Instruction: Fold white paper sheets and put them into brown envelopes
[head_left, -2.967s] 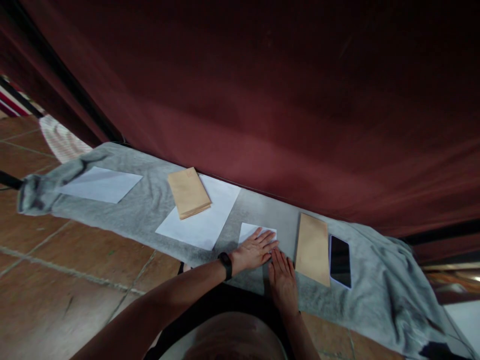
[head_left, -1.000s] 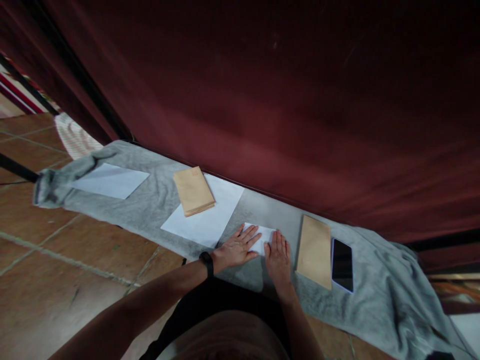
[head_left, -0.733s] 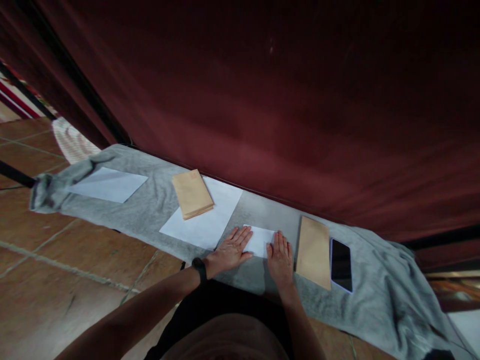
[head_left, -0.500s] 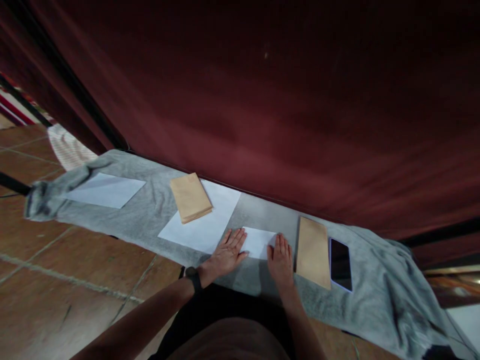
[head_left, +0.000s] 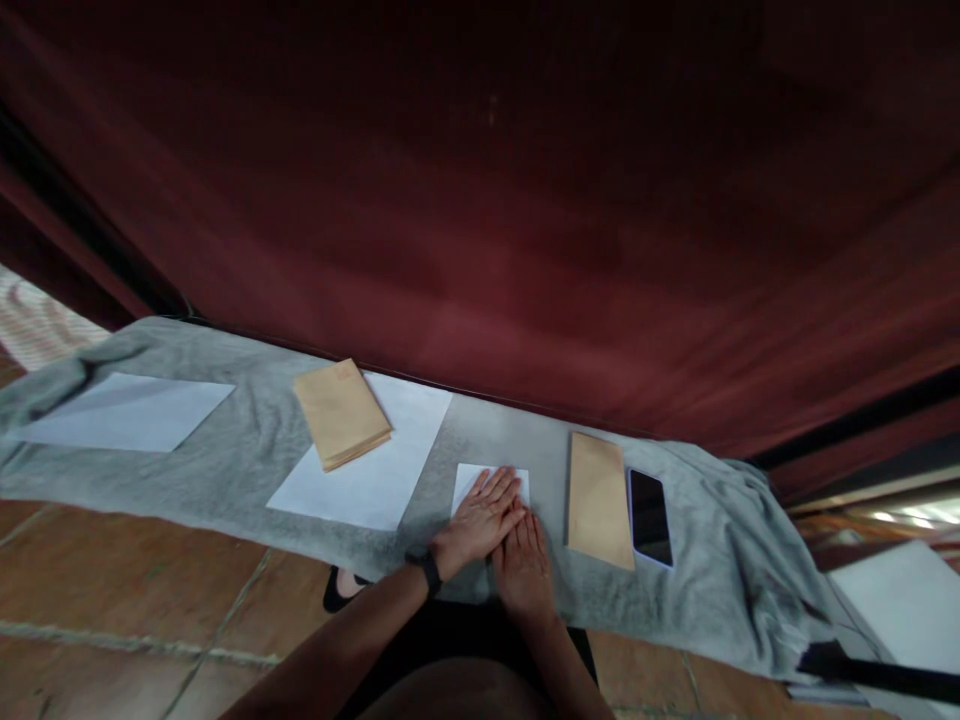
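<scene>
A small white paper rectangle (head_left: 466, 481) lies on the grey cloth in front of me, partly covered by my hands. My left hand (head_left: 484, 515), with a dark watch (head_left: 426, 570) on its wrist, rests flat on the paper with fingers stretched out. Close against it, my right hand (head_left: 525, 570) lies flat with straight fingers at the paper's near right part. The fingertips of the two hands meet or overlap, and the paper's near edge is hidden beneath them.
A grey cloth (head_left: 502, 430) covers the long bench. To the left, several brown envelopes (head_left: 343, 412) lie stacked on a white sheet (head_left: 375, 500); another white sheet (head_left: 135, 412) lies further left. At right are a brown envelope (head_left: 600, 500) and a phone (head_left: 649, 517). Behind hangs a dark red curtain (head_left: 480, 250).
My right hand has moved left from the paper's right edge toward my left hand. My left hand has slid onto the paper's middle. The view has turned somewhat, shifting the bench items left.
</scene>
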